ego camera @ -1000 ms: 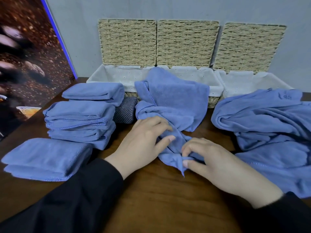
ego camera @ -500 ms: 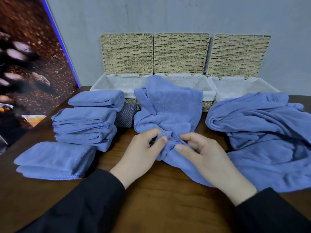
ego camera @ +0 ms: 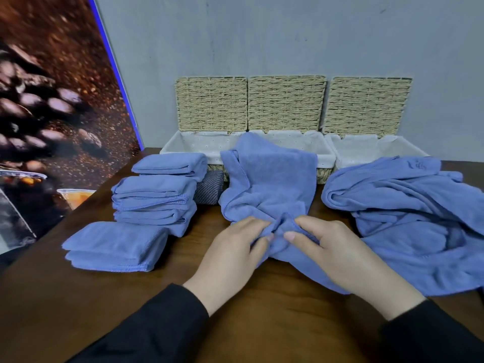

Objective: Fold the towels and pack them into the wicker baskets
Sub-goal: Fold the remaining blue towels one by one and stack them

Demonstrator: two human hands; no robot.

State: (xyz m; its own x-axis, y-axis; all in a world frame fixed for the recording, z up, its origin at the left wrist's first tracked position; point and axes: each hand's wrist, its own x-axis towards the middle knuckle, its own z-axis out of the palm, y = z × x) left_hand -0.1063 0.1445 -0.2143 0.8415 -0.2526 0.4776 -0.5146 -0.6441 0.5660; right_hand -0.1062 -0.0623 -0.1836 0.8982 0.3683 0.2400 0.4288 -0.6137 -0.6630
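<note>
My left hand (ego camera: 230,254) and right hand (ego camera: 332,251), close together at centre frame, pinch the limp, light towel (ego camera: 269,184); I judge its hemmed corners the best hold.

Dark wooden surface (ego camera: 275,318), folded blue towels (ego camera: 154,195) left, crumpled towel (ego camera: 267,184) centre, loose heap (ego camera: 408,205) right, wicker baskets (ego camera: 324,175) behind.

At frame centre I see my left hand (ego camera: 235,254) and right hand (ego camera: 331,251) side by side on the near end of a loose towel (ego camera: 269,189), whose far edge lies over the rim of the middle wicker basket (ego camera: 326,161). Three baskets line the wall behind it, lids (ego camera: 286,103) upright. Folded towels (ego camera: 157,195) are stacked at left, one more (ego camera: 115,246) in front of them. An unfolded heap (ego camera: 408,205) fills the right, all on the table (ego camera: 275,323).
</note>
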